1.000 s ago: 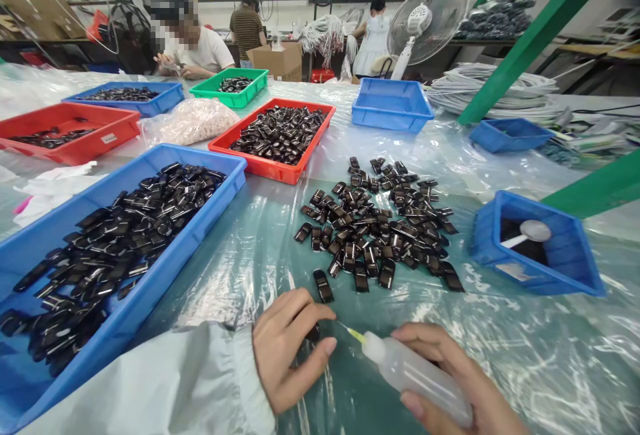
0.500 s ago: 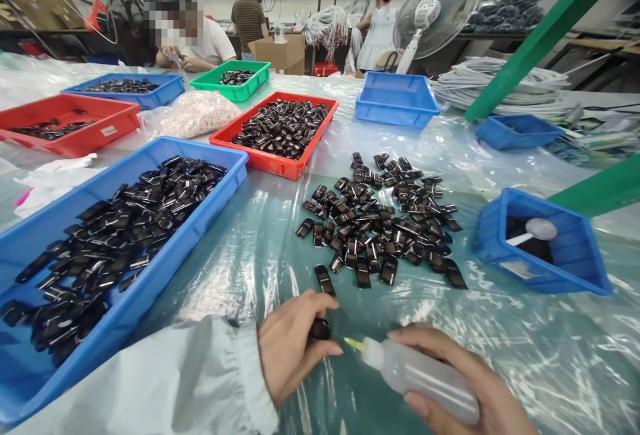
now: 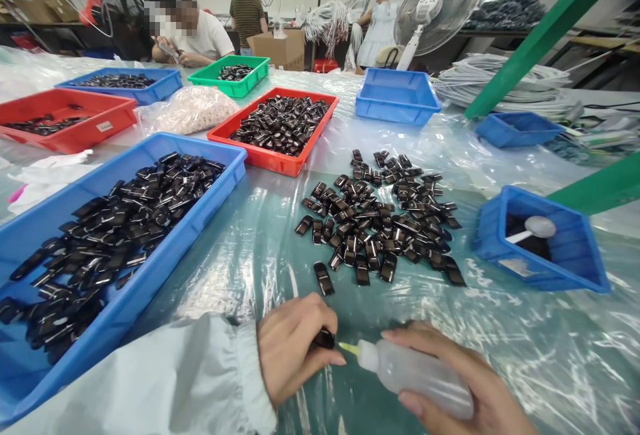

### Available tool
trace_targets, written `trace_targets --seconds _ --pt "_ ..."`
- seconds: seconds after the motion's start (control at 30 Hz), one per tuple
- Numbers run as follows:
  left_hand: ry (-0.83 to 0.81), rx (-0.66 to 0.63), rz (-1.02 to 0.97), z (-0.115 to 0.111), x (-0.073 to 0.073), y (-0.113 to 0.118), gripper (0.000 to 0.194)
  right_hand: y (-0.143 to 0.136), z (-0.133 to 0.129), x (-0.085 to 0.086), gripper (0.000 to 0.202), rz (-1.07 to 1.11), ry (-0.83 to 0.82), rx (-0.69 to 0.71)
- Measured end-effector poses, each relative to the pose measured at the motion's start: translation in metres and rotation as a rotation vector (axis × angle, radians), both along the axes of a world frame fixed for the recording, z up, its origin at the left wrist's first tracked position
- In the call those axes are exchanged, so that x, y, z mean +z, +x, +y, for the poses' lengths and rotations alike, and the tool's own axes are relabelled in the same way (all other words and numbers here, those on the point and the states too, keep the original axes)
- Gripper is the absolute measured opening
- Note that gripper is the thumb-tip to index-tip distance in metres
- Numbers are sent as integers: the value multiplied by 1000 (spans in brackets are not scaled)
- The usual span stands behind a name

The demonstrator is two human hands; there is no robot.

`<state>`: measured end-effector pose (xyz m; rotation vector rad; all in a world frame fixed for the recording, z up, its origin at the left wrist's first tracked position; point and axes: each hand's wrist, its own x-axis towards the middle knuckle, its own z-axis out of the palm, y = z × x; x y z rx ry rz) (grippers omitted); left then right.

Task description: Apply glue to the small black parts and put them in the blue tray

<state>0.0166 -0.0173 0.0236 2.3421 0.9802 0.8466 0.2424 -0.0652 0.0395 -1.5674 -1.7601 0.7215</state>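
Between the thumb and fingers of my left hand [image 3: 297,345] is a small glossy black part [image 3: 325,338], partly hidden by the fingers. My right hand [image 3: 457,375] is wrapped round a translucent squeeze bottle [image 3: 423,376], which lies tilted with its thin yellow tip [image 3: 350,348] pointing left, right beside the black part. Whether the tip touches it I cannot tell. A single black piece [image 3: 323,278] lies just beyond my left hand, and a loose pile of black pieces [image 3: 380,215] spreads over the plastic-covered table behind it.
A long blue tray [image 3: 195,225] of black pieces stands left, a red tray [image 3: 280,167] of them behind. At right, a blue bin [image 3: 565,268] holds a white scoop [image 3: 539,227]. A green post [image 3: 540,42] slants up. People work at the back.
The bottle in my right hand has moved slightly left, its tip closer to the black part. My left fingers have curled further over the part, which has shifted slightly down and right.
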Motion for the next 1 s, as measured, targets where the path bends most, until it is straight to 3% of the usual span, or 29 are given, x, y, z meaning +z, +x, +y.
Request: trace_targets --seconds 0.17,0.4,0.47,0.63,1.0 --pt "-1 -107 -37 5 1 -2 32 9 6 2 36 -5 15 136" --pt "-6 -91 -10 4 1 -2 36 0 2 10 22 194 -254 -46" --pt "-1 -88 0 4 3 -2 36 -3 1 11 20 217 -241 -73" --pt "19 -104 2 5 3 -1 38 -4 7 14 20 211 -187 16" --pt "74 -81 38 3 0 1 37 -7 6 15 17 266 -220 -40"
